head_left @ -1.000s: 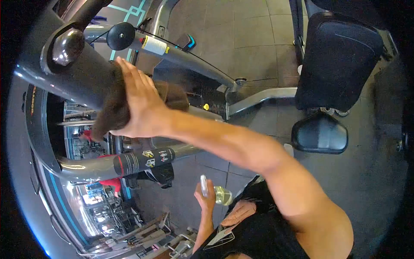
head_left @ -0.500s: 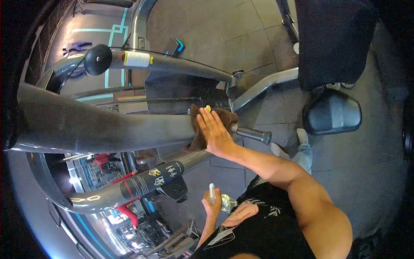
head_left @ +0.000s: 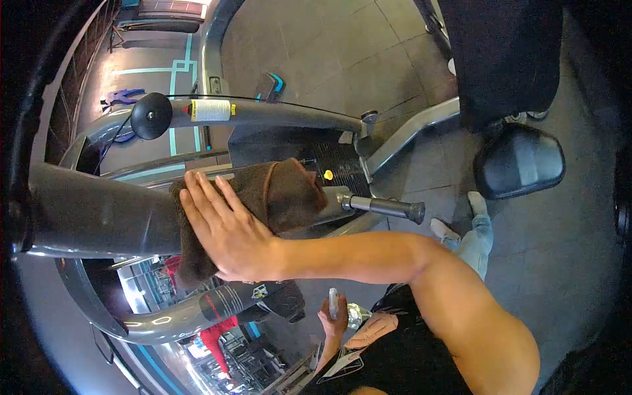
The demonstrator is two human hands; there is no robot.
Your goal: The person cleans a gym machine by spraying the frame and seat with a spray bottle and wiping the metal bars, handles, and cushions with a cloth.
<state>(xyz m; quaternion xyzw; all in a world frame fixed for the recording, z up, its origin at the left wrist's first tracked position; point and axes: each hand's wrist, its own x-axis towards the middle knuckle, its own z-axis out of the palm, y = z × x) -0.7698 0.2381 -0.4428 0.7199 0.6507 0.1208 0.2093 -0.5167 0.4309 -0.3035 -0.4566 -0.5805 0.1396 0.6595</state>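
My right hand (head_left: 230,237) lies flat with fingers spread on a brown towel (head_left: 289,197), pressing it against the thick grey tube (head_left: 105,210) of a gym machine. The towel drapes over the tube, and part of it hangs below my palm. Lower down, close to my torso, my left hand (head_left: 334,319) is closed around a clear spray bottle (head_left: 356,316) with a white nozzle. A black-gripped handle (head_left: 388,208) sticks out to the right of the towel.
A black padded seat (head_left: 520,161) is at the right, near my feet. Curved grey frame tubes (head_left: 263,113) run above and below the thick tube. A round black knob (head_left: 151,116) is at the upper left. Dark floor tiles (head_left: 329,39) show behind. A person's red sleeve (head_left: 214,342) appears at lower left.
My right hand and the towel have moved left along the thick tube, away from the handle. More of the towel shows spread out to the right of my fingers. The left hand still holds the bottle.
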